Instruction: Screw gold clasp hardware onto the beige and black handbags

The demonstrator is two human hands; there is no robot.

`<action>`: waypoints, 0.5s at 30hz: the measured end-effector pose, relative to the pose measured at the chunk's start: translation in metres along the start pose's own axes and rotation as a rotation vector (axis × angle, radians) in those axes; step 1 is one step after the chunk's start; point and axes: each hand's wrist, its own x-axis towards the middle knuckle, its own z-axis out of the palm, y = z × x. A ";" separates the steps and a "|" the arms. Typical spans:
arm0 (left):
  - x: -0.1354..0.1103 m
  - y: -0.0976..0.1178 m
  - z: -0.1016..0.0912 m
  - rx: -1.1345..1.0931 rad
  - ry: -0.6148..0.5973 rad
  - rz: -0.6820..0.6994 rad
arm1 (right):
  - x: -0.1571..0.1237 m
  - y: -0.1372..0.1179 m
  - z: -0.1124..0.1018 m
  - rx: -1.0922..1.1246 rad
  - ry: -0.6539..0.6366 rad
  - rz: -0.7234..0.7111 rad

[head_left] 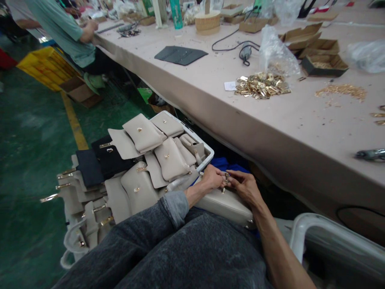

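Note:
A cream handbag [225, 205] lies across my lap with its seam facing me. Over it, my left hand [212, 177] and my right hand [246, 187] meet, fingertips almost touching. Both are closed in a pinch around a small gold metal clasp [226, 176]; its exact shape is too small to make out. Just below the fingertips, a second bit of gold hardware [223, 190] sits on the bag. To the left, several cream handbags [173, 158] with open flaps and gold fittings are piled in a white crate [207, 158], along with a black handbag [110, 158].
On the long table [192, 84] are a heap of gold fittings [261, 85], small gold pieces [343, 92], a cardboard box [326, 66], a dark sheet [180, 55] and a power tool [371, 154]. A white bin [327, 222] stands right. A co-worker [64, 32] is at far left.

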 end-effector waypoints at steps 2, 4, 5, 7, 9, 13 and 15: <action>-0.002 0.002 0.000 0.003 -0.004 0.002 | -0.001 -0.001 -0.003 0.057 -0.044 0.038; -0.004 0.003 -0.001 0.015 -0.007 0.005 | -0.002 -0.001 -0.005 0.068 -0.075 0.037; -0.004 0.004 -0.002 0.028 -0.006 0.006 | -0.002 -0.002 -0.007 0.064 -0.092 0.023; -0.004 0.004 -0.004 0.061 -0.002 0.007 | -0.001 -0.002 -0.009 0.049 -0.140 -0.004; -0.004 0.006 -0.005 0.090 0.002 0.006 | 0.001 -0.002 -0.011 0.028 -0.184 -0.014; -0.007 0.012 -0.007 0.231 0.036 0.049 | 0.008 -0.001 -0.011 -0.021 -0.163 -0.001; -0.013 0.015 -0.006 0.327 0.048 0.125 | 0.010 -0.001 -0.011 -0.040 -0.122 -0.003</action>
